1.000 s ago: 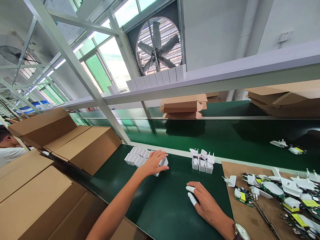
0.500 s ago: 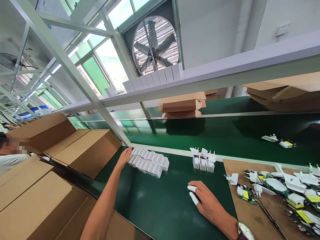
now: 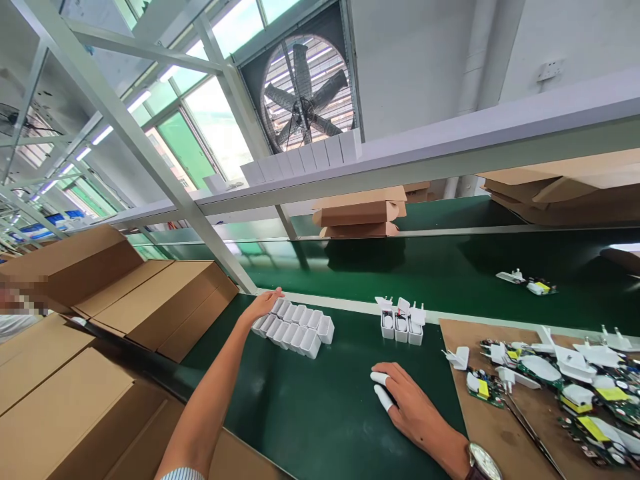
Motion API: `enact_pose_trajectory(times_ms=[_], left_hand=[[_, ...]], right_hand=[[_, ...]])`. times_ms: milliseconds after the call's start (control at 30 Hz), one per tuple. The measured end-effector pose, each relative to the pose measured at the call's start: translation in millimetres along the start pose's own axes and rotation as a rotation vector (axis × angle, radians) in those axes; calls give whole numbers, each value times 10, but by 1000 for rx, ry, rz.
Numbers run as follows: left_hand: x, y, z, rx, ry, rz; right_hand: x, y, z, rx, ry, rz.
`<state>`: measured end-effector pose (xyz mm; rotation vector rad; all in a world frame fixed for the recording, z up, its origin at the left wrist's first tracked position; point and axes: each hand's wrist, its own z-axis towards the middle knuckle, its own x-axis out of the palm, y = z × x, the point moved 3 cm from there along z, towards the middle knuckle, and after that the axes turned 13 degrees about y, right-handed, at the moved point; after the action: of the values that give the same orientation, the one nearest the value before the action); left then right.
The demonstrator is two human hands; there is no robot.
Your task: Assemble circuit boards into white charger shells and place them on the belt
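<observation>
So in the head view, the left hand was at the far left end of the white open cases, which sat in two rows on the green work surface. Its fingers were close together and stretched over that end; can't tell if they were clamped on a case or just resting there. There was a striped cuff on that arm.

The right hand was palm down on the green surface, holding nothing I could see, with its fingers slightly bent, the thumb a bit apart from the index finger. White finger covers were on two of the tips, and a watch was on the wrist.

Just beyond that hand stood three filled cases side by side, with white plug pieces sticking up. Off to the right, circuit boards and tweezers lay on a brown sheet. Big cardboard boxes were over on the left.
</observation>
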<state>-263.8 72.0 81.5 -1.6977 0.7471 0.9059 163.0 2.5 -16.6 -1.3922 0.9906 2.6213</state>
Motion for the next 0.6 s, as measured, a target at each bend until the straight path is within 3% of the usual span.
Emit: enact_pose_trajectory(times_ms=[400, 600], left_hand=[[258, -274, -186, 89, 93, 264], [557, -526, -334, 284, 154, 343]], right_hand=[[-23, 33, 20, 1, -25, 4], [-46, 48, 29, -8, -26, -20]])
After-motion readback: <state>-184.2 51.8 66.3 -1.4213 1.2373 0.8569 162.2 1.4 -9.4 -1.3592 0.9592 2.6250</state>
